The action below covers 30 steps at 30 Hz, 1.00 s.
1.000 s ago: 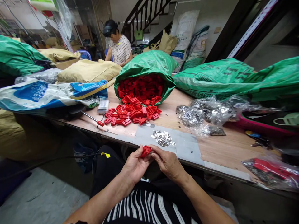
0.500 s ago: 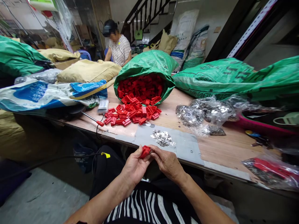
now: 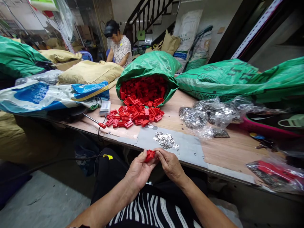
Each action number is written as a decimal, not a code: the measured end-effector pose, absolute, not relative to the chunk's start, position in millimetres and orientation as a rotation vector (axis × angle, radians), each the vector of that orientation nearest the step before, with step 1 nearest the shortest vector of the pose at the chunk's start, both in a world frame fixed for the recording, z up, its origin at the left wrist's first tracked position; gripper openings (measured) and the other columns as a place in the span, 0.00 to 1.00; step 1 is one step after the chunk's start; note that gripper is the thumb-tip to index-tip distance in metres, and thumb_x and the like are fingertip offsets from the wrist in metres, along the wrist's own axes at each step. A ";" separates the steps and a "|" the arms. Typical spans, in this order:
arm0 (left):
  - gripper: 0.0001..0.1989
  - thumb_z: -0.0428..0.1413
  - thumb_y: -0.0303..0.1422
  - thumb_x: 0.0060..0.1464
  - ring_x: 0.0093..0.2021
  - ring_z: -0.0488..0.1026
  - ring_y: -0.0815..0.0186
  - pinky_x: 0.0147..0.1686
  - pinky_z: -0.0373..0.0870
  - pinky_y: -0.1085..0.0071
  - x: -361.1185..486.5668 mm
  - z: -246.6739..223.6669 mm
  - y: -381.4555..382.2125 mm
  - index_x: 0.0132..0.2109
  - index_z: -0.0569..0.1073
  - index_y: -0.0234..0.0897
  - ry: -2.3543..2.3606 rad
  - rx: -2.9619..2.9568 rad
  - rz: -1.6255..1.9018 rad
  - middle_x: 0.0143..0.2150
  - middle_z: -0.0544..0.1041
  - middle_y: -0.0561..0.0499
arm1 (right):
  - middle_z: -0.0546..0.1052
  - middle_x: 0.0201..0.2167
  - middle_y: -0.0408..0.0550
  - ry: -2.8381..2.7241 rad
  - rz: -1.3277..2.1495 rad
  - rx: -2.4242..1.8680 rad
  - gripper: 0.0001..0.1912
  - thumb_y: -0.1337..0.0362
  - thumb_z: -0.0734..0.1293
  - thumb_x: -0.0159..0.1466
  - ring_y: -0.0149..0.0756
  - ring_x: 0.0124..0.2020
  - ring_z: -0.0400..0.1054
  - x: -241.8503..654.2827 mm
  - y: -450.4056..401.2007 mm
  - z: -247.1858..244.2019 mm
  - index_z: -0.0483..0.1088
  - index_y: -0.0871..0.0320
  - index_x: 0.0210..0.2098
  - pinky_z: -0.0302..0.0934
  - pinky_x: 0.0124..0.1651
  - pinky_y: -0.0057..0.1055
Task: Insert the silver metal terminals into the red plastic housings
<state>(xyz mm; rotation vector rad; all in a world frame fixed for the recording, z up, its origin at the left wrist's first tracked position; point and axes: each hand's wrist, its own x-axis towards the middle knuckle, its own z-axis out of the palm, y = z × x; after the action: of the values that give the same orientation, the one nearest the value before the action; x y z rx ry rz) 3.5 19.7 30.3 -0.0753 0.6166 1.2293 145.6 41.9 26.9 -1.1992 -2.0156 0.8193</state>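
Observation:
Between the thumb and fingers of my left hand [image 3: 140,169] is a red plastic part [image 3: 149,155], held just off the table's front edge. My right hand [image 3: 169,164] meets it from the right, its thumb and fingertips pinched at the part's end; whatever they pinch is too small or hidden to name. Just beyond my hands, a pile of small shiny metal pieces [image 3: 165,140] lies on a grey sheet [image 3: 190,148]. Farther back, many like red parts [image 3: 135,115] spill from the mouth of a green woven sack [image 3: 152,61].
Clear plastic bags of metal pieces [image 3: 206,114] lie to the right, near a pink basket [image 3: 266,128]. A red-tipped rod [image 3: 95,121] and a blue-white sack [image 3: 42,95] are at left. Across the table a person [image 3: 120,47] sits working.
Both hands and the red part have shifted very slightly to the right. My right fingertips remain at the part's end. The person opposite has moved their arm a little.

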 end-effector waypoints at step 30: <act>0.07 0.63 0.27 0.50 0.29 0.76 0.70 0.35 0.72 0.74 -12.1 -28.5 16.5 0.30 0.71 0.34 0.821 -0.130 1.068 0.29 0.78 0.51 | 0.71 0.28 0.41 -2.135 0.827 -1.350 0.06 0.65 0.63 0.63 0.34 0.29 0.67 136.7 31.5 2.8 0.62 0.54 0.40 0.60 0.33 0.29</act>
<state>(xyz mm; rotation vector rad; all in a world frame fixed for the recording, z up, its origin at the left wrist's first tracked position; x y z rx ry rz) -12.1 16.5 -28.5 -0.1299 0.8207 1.0680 136.7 31.5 2.8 -1.3501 -2.1350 0.8267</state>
